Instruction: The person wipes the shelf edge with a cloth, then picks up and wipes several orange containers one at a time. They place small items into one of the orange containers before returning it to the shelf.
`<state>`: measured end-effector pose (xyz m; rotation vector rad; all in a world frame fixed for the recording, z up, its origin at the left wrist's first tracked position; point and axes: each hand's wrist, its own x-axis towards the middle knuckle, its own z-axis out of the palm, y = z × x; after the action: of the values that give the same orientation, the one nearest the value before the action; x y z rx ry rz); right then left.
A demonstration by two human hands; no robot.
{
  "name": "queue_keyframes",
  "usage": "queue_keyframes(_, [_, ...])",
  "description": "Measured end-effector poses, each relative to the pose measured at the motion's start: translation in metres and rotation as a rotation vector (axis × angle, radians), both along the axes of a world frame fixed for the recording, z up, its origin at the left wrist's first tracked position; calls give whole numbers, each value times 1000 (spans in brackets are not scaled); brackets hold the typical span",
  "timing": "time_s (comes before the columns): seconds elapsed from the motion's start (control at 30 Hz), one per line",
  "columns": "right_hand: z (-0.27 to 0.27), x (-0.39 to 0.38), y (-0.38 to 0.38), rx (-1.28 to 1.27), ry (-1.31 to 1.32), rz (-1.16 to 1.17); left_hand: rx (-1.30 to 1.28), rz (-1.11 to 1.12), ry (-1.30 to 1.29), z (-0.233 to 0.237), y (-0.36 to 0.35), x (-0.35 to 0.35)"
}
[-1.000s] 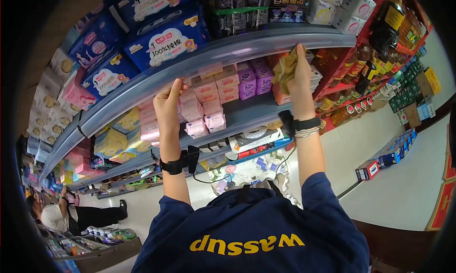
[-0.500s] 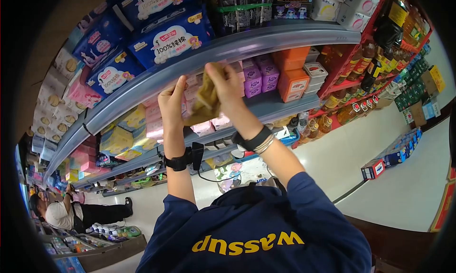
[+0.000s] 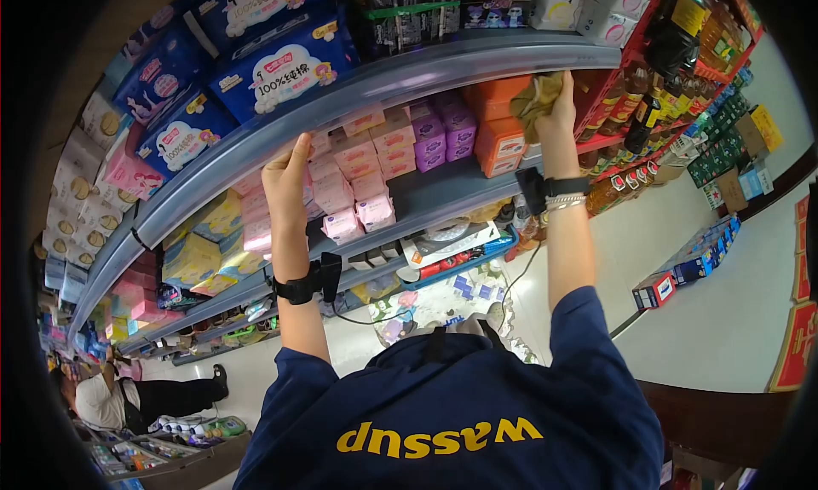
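**Cloth pressed to the end of the grey shelf edge**

The crumpled olive-yellow cloth [image 3: 533,98] sits right under the grey shelf edge [image 3: 383,85], near its far right end. It is bunched in the right hand [image 3: 560,106], whose fingers are closed around it. The arm reaches straight up to it, and the cloth lies against the top of the orange boxes [image 3: 501,141] stacked just below the edge.

The left hand [image 3: 285,176] is well apart from the right, further left along the same edge. Its thumb points up at the underside of the edge and the back of the hand faces the camera. The fingers are hidden behind the hand among the pink packs [image 3: 368,162], so whether they grip anything cannot be told. Each wrist carries a black strap with a small device, one on the left wrist [image 3: 305,285] and one on the right wrist [image 3: 545,187], with a thin cable hanging from them.

Below the edge, between the two hands, stand the pink packs and then the purple packs [image 3: 443,134]. Above the edge lie large blue packs [image 3: 277,68] printed with white clouds. Beyond its right end, red shelving holds rows of oil bottles [image 3: 643,119].

Far below the edge's left end another person [image 3: 106,400] crouches by low shelves on the pale floor. The wearer's navy shirt [image 3: 452,405] with yellow lettering fills the bottom of the view.
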<state>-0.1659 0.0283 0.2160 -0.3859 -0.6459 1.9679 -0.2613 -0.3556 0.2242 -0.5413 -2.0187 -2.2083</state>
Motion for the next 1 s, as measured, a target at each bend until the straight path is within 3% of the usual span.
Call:
queue_keyframes(0.07, [-15, 13, -18, -128, -44, 6, 2, 17, -31, -2, 0, 1])
queue_keyframes(0.17, [-59, 42, -69, -90, 99, 196, 114, 2, -3, -10, 14, 18])
queue_keyframes(0.2, [-58, 54, -97, -210, 71, 276, 16, 4, 28, -14, 20, 29])
queue_keyframes(0.27, [-89, 66, -128, -289, 228, 405, 60, -260, 101, -50, 34, 49])
queue_keyframes(0.3, [-110, 68, -139, -276, 331, 459, -122, -297, 54, -69, 43, 66])
queue_keyframes(0.33, [-116, 71, -157, -278, 268, 436, -278, -449, -56, -89, 49, 80])
queue_keyframes(0.4, [-120, 74, -183, -290, 204, 412, -342, -664, -107, -129, 59, 107])
queue_keyframes(0.43, [-120, 76, -192, -223, 112, 455, -462, -635, -64, -130, 60, 123])
queue_keyframes(0.53, [-133, 93, -203, -41, -99, 456, -324, -746, -239, -152, 55, 133])
queue_keyframes(0.6, [-148, 102, -199, 100, -286, 370, -279, -474, -294, -150, 50, 130])
queue_keyframes(0.63, [-149, 108, -195, 105, -285, 368, -408, -363, -232, -151, 47, 121])
queue_keyframes(0.73, [-152, 126, -188, 99, -467, 798, -491, -379, -187, -126, 40, 118])
queue_keyframes(0.83, [-152, 135, -205, -29, -476, 933, -594, -456, -17, -111, 43, 119])
queue_keyframes(0.9, [-174, 136, -208, -81, -391, 880, -862, -608, 181, -97, 43, 122])
queue_keyframes(0.97, [-185, 139, -205, 160, -447, 788, -926, -640, 191, -84, 41, 118])
queue_keyframes(1.0, [-182, 139, -202, 208, -514, 718, -967, -547, 297, -84, 38, 113])
